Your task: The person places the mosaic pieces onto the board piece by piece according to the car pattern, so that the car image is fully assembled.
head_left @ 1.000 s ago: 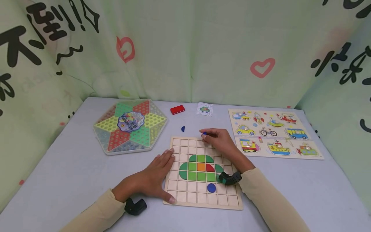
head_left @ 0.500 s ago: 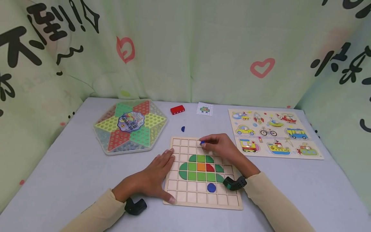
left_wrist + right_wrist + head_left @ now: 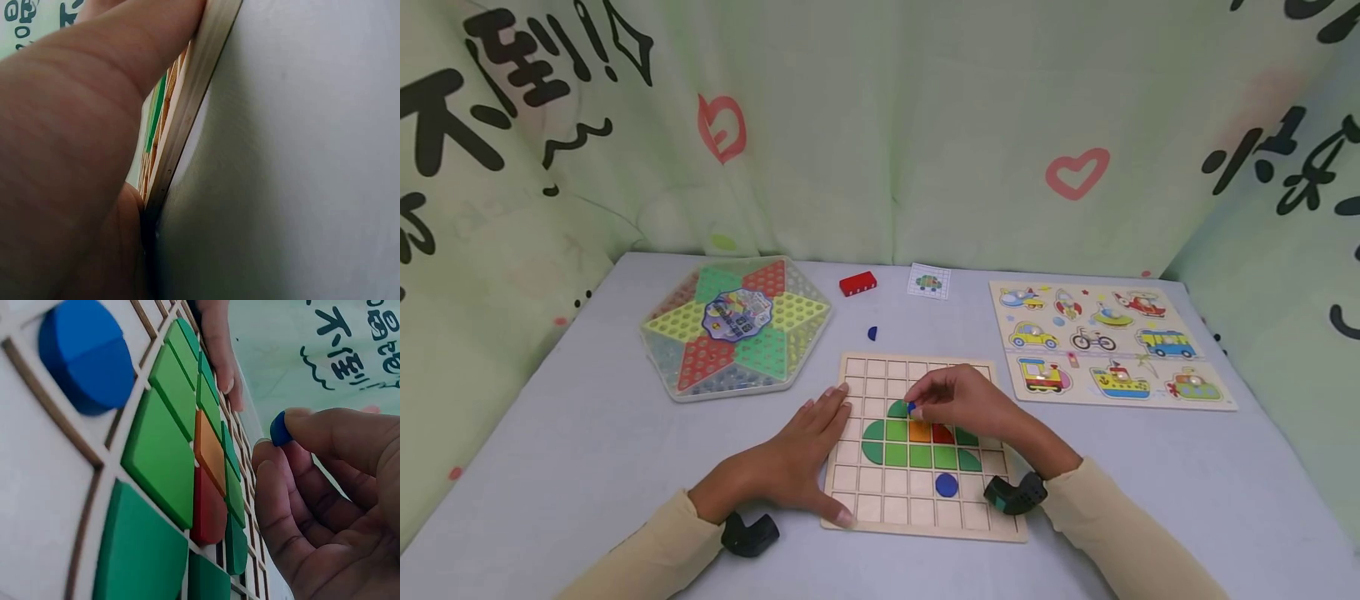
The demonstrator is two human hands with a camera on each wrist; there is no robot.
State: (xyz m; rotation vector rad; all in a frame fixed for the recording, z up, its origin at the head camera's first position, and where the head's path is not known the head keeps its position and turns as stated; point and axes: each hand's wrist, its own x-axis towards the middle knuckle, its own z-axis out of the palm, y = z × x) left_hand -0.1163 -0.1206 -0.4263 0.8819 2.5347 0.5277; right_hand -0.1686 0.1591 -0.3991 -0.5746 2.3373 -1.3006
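My right hand [image 3: 972,402] pinches a small blue half-round piece [image 3: 280,429] between thumb and fingers, above the far rows of a wooden grid board [image 3: 897,507]. Straight fingers of my left hand [image 3: 793,460] rest along the board's left edge, the thumb at its near corner. Green square tiles [image 3: 921,457], rounded dark green tiles [image 3: 873,442], an orange tile [image 3: 919,431] and a red rounded tile [image 3: 209,506] form a cluster on the grid. Nearer to me, two blue half-rounds [image 3: 87,356] make a disc in one cell. My right fingers hide part of the cluster's top row.
Another blue half-round [image 3: 872,333] lies beyond the board. Farther back are a red block [image 3: 857,284] and a pattern card [image 3: 928,282]. A hexagonal star-pattern game board [image 3: 775,354] lies at left, a vehicle picture puzzle [image 3: 1120,346] at right.
My right hand has brought the blue half-round from the board's far edge toward me, over the tile cluster. The left hand has stayed on the board's edge.
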